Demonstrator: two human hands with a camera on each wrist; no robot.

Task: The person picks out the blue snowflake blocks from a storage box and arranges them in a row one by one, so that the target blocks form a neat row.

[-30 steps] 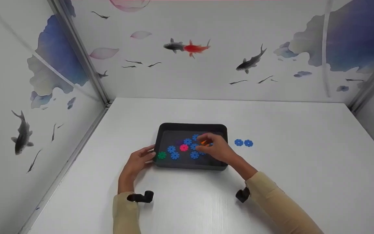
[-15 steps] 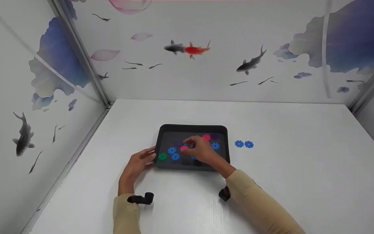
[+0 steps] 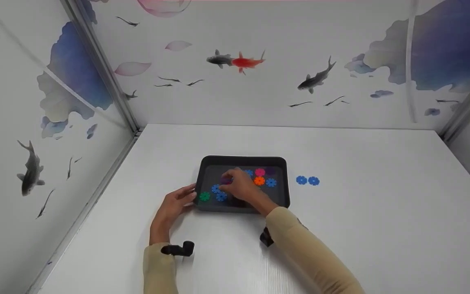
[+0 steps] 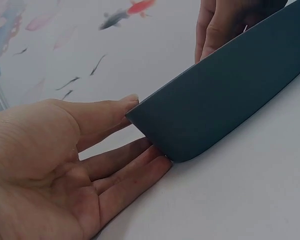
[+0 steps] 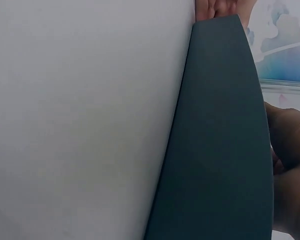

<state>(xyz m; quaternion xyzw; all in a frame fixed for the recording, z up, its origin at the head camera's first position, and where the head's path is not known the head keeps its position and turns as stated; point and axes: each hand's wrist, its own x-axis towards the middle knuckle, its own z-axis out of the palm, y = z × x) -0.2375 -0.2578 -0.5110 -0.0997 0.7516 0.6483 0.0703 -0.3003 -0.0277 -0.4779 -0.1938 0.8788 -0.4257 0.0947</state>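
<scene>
Black rectangular tray [image 3: 243,160] on white tabletop [image 3: 365,212], flower-shaped notched discs lying flat inside. Left hand [image 3: 174,201] at the tray's left side: fingers mostly straight, tips touching the outer wall low down, thumb against the rim; bracing it, by the look of things, not lifting.

Right hand [image 3: 241,185] reaches over the near wall into the tray, thumb and fingertips bent in around the purple disc [image 3: 226,180]. Can't tell if anything is actually pinched: the hand covers the spot from above, and the tray wall blocks both wrist views.

Visible in the tray: green disc [image 3: 205,196] in the near left corner, two blue discs [image 3: 221,197] close by it; on the right, orange disc [image 3: 259,180], pink disc [image 3: 260,172] just behind it, another blue disc [image 3: 271,182] beside the orange. Pair of blue discs [image 3: 313,181] side by side on the tabletop, outside the tray to the right.

Step in hand: probably picking or sorting among the discs, right hand at the pick point. Next move calls for a clean fingertip pinch on one disc's edge without dragging neighbours, tray kept steady by the left.
</scene>
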